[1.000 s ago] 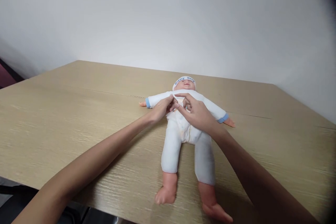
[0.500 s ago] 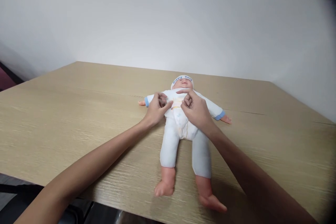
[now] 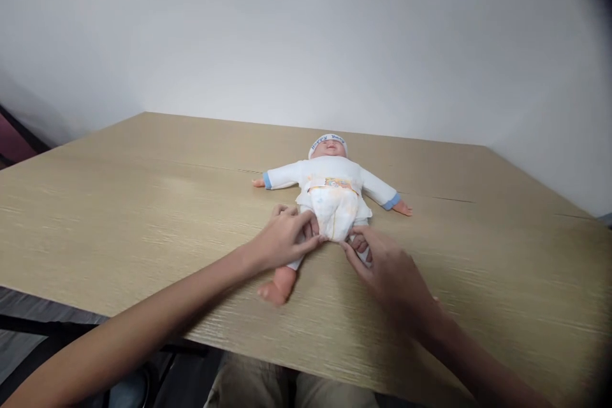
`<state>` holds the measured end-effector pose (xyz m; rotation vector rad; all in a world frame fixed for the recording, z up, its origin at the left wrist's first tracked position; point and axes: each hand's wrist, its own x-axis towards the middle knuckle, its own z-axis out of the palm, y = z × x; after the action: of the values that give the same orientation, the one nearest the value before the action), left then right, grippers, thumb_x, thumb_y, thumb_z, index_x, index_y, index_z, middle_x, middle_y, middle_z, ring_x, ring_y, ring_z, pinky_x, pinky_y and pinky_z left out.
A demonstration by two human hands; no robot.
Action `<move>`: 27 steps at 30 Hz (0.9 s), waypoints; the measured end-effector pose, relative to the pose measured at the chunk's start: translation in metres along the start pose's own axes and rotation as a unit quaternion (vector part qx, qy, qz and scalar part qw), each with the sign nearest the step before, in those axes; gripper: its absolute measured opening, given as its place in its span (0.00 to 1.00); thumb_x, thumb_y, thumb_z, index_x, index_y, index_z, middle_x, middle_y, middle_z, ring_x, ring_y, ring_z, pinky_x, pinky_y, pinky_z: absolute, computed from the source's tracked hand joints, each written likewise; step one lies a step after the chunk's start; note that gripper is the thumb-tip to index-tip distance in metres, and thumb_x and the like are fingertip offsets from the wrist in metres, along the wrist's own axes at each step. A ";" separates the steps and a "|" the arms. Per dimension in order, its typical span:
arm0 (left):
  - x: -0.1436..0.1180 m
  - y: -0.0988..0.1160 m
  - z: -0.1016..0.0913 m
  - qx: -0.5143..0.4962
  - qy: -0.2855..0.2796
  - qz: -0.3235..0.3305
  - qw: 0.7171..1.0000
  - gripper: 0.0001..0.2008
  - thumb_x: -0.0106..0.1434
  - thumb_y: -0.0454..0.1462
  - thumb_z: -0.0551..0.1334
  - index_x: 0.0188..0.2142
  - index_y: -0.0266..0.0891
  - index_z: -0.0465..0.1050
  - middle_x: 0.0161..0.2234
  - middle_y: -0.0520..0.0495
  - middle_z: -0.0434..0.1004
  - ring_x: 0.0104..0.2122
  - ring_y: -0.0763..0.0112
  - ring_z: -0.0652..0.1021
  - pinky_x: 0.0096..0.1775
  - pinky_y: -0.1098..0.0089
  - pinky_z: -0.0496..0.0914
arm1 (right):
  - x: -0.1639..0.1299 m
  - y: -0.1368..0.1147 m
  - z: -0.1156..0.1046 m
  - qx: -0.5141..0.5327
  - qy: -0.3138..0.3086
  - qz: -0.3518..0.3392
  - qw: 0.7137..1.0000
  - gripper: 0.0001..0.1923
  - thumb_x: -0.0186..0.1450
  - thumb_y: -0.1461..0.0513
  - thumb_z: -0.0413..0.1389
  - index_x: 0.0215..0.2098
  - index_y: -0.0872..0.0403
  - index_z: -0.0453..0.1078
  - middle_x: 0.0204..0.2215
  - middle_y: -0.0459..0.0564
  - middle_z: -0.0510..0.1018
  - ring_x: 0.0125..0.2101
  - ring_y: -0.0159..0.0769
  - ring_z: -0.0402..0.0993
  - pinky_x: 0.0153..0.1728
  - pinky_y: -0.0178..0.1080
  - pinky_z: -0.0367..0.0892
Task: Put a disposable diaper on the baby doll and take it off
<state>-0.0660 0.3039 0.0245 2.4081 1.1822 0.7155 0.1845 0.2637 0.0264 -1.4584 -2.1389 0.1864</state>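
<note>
A baby doll (image 3: pixel 329 175) lies on its back on the wooden table (image 3: pixel 143 204), head away from me, arms spread. It wears a white cap, a white top with blue cuffs, and a nappy (image 3: pixel 336 210) with a coloured band, now uncovered. My left hand (image 3: pixel 284 239) pinches the white trousers at the doll's thigh on my left. My right hand (image 3: pixel 389 274) grips the trousers at the other thigh and covers that leg. One bare foot (image 3: pixel 273 291) shows below my left hand.
A plain white partition (image 3: pixel 306 57) stands along the table's far edge. The table's near edge runs just below my forearms, with my lap under it. A seam crosses the tabletop behind the doll.
Both hands moved from the doll's chest down to its thighs. The white trousers came down off the waist, and the nappy now shows. The doll sits farther from me in view.
</note>
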 end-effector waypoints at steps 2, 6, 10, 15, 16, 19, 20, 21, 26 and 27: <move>0.010 -0.004 0.005 -0.011 0.022 -0.030 0.999 0.20 0.73 0.56 0.66 0.40 0.42 0.70 0.35 0.48 0.79 0.40 0.57 0.76 0.52 0.55 0.62 | 0.009 0.004 0.006 -0.022 0.009 0.006 1.000 0.10 0.77 0.54 0.56 0.38 0.48 0.69 0.31 0.49 0.80 0.32 0.45 0.76 0.33 0.44 0.62; 0.020 -0.006 0.012 -0.042 0.033 -0.048 0.997 0.21 0.73 0.52 0.66 0.31 0.43 0.64 0.28 0.51 0.76 0.36 0.60 0.74 0.48 0.58 0.62 | 0.015 0.003 0.015 -0.051 0.028 -0.007 0.998 0.14 0.77 0.54 0.56 0.33 0.49 0.68 0.32 0.50 0.79 0.33 0.44 0.74 0.33 0.44 0.60; 0.017 -0.007 0.014 -0.061 0.050 -0.035 0.996 0.17 0.72 0.48 0.67 0.31 0.43 0.68 0.27 0.51 0.75 0.38 0.59 0.75 0.49 0.59 0.63 | 0.009 0.000 0.023 -0.039 0.070 -0.010 0.997 0.10 0.78 0.56 0.55 0.40 0.50 0.75 0.41 0.53 0.82 0.39 0.47 0.75 0.38 0.46 0.65; 0.012 -0.009 0.015 -0.088 0.094 0.012 0.992 0.11 0.73 0.46 0.67 0.39 0.42 0.73 0.44 0.45 0.78 0.46 0.58 0.76 0.51 0.59 0.67 | 0.007 -0.002 0.023 0.023 0.081 -0.018 0.996 0.08 0.77 0.58 0.55 0.42 0.50 0.74 0.48 0.56 0.81 0.45 0.51 0.76 0.46 0.50 0.69; 0.012 -0.009 0.015 -0.095 0.096 0.021 0.991 0.10 0.73 0.45 0.67 0.40 0.42 0.73 0.47 0.44 0.77 0.48 0.57 0.76 0.53 0.59 0.68 | 0.007 -0.002 0.022 0.029 0.081 -0.018 0.996 0.08 0.77 0.58 0.55 0.42 0.50 0.74 0.49 0.56 0.82 0.47 0.52 0.76 0.47 0.50 0.69; 0.012 -0.008 0.013 -0.104 0.089 0.028 0.990 0.08 0.73 0.44 0.65 0.41 0.42 0.73 0.51 0.42 0.76 0.52 0.56 0.75 0.57 0.58 0.67 | 0.008 -0.003 0.020 0.038 0.077 -0.006 0.996 0.07 0.76 0.59 0.54 0.41 0.49 0.73 0.45 0.55 0.83 0.46 0.51 0.75 0.47 0.50 0.68; 0.013 -0.007 0.012 -0.103 0.086 0.026 0.991 0.09 0.73 0.43 0.65 0.40 0.42 0.72 0.51 0.42 0.76 0.52 0.56 0.75 0.57 0.58 0.67 | 0.008 -0.004 0.020 0.038 0.073 0.000 0.997 0.07 0.76 0.59 0.54 0.41 0.49 0.72 0.43 0.54 0.83 0.44 0.51 0.75 0.46 0.49 0.68; 0.013 -0.006 0.011 -0.101 0.083 0.025 0.991 0.09 0.73 0.43 0.65 0.39 0.42 0.71 0.51 0.42 0.77 0.51 0.56 0.75 0.56 0.58 0.67 | 0.008 -0.004 0.020 0.038 0.068 0.005 0.997 0.07 0.76 0.58 0.54 0.41 0.49 0.72 0.41 0.54 0.83 0.44 0.50 0.75 0.45 0.49 0.67; 0.014 -0.006 0.010 -0.101 0.073 0.036 0.992 0.12 0.74 0.44 0.64 0.36 0.41 0.68 0.43 0.45 0.76 0.46 0.59 0.73 0.52 0.60 0.65 | 0.007 -0.004 0.020 0.029 0.044 0.045 0.998 0.07 0.75 0.56 0.54 0.44 0.49 0.72 0.39 0.55 0.81 0.42 0.50 0.75 0.42 0.47 0.66; 0.014 -0.007 0.010 -0.102 0.070 0.031 0.992 0.12 0.74 0.45 0.64 0.36 0.42 0.68 0.41 0.46 0.75 0.45 0.59 0.72 0.50 0.61 0.65 | 0.007 -0.004 0.020 0.029 0.041 0.050 0.997 0.08 0.75 0.56 0.55 0.44 0.50 0.72 0.40 0.55 0.80 0.43 0.51 0.75 0.42 0.47 0.66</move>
<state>-0.0573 0.3179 0.0169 2.2636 1.0345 0.9878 0.1695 0.2723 0.0132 -1.5156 -1.9809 0.2198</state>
